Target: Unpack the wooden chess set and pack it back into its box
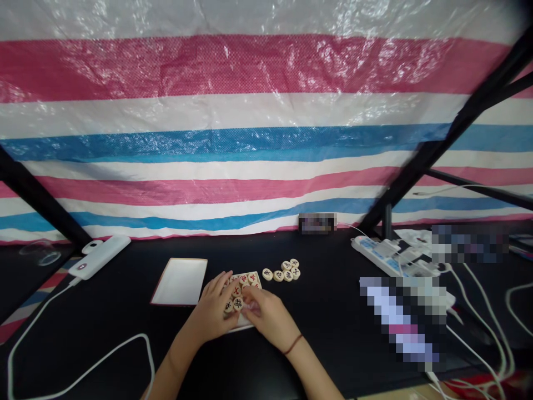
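A shallow white box (238, 329) full of round wooden Chinese chess pieces sits on the black table between my hands. Red characters show on the pieces toward the back, while black ones mark a piece (237, 303) near the front. My left hand (214, 305) lies along the box's left side, fingers stretched out over its edge and thumb by the front pieces. Curled in from the right, my right hand (266, 311) has its fingertips together among the pieces; what they pinch is hidden. Several loose pieces (278, 275) with black characters lie right of the box, behind my right hand.
Left of the box lies an open box lid (180, 282), white inside. A white power bank (100, 256) with a cable is at the far left. To the right are a power strip (377, 254), cables and blurred items. A small dark device (317, 223) stands at the back against striped sheeting.
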A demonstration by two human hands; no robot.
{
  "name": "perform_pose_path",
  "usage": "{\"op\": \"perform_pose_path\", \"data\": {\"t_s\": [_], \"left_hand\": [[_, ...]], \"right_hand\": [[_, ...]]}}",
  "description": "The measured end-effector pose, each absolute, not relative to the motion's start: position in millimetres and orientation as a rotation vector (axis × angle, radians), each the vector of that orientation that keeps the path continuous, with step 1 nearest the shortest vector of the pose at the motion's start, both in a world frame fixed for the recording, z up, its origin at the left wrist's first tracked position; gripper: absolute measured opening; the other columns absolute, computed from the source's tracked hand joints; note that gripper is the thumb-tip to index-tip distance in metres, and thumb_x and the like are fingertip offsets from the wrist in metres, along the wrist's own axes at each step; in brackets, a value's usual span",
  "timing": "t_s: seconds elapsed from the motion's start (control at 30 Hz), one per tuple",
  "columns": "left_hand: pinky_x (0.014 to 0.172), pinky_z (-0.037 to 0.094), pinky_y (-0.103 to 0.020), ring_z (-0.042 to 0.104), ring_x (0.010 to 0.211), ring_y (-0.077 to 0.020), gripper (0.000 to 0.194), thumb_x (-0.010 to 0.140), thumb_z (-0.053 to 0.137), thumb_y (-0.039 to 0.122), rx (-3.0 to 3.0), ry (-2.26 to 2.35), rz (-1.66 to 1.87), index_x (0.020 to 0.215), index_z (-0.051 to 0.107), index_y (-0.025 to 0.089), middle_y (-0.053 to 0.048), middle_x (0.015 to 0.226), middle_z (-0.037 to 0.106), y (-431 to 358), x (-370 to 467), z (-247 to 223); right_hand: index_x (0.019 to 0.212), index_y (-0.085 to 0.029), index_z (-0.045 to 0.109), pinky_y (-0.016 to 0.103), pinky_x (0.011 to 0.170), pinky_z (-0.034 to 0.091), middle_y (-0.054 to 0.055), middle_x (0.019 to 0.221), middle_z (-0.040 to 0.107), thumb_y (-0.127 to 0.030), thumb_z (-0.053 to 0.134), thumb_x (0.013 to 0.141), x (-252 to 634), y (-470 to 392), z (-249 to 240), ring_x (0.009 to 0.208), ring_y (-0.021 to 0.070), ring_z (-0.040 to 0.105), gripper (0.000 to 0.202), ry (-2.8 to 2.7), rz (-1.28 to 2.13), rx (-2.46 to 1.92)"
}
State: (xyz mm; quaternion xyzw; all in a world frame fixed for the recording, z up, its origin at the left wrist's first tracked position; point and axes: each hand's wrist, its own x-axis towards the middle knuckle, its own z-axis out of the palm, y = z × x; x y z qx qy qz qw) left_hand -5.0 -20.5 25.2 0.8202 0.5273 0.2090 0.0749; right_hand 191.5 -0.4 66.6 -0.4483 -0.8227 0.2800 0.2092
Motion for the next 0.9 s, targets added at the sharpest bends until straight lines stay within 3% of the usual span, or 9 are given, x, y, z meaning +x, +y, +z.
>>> {"op": "perform_pose_path", "data": {"t_s": [0.1,0.27,0.7,0.9], "left_hand": [[0.107,0.035,-0.05,0.036,0.134,-0.0325,0.067,0.077,0.06,0.031,2.47,1.605,0.618,0.14,0.041,0.023,-0.013,0.147,0.038,-20.0,-2.2,28.0],[0.106,0.035,-0.054,0.039,0.132,-0.0351,0.068,0.076,0.063,0.041,2.456,1.684,0.585,0.138,0.044,0.023,-0.013,0.147,0.039,-16.2,5.5,27.3],[0.107,0.037,-0.047,0.036,0.135,-0.0324,0.06,0.082,0.057,0.04,2.47,1.659,0.547,0.137,0.046,0.018,-0.014,0.145,0.042,-10.6,6.6,22.4],[0.107,0.034,-0.054,0.032,0.136,-0.0354,0.08,0.076,0.065,0.05,2.34,1.671,0.592,0.144,0.034,0.02,-0.017,0.149,0.036,-13.7,10.0,30.5]], "right_hand": [[0.103,-0.02,0.063,0.026,0.077,0.046,0.004,0.092,0.067,-0.022,0.053,0.086,216.2,24.5,70.3,0.084,0.0171,0.063,0.02,-2.148,0.612,-1.344],[0.109,-0.018,0.065,0.027,0.075,0.045,0.01,0.115,0.062,-0.027,0.053,0.086,250.0,79.7,76.7,0.09,0.0197,0.064,0.027,-2.204,0.325,-1.793],[0.096,-0.017,0.073,0.028,0.075,0.044,0.014,0.1,0.071,-0.02,0.068,0.071,256.4,123.4,77.6,0.094,0.0258,0.066,0.026,-2.44,0.442,-1.94],[0.107,-0.02,0.067,0.025,0.072,0.046,0.005,0.087,0.072,-0.034,0.059,0.082,247.9,96.2,87.7,0.082,0.0179,0.067,0.029,-2.201,0.543,-1.677]]}}
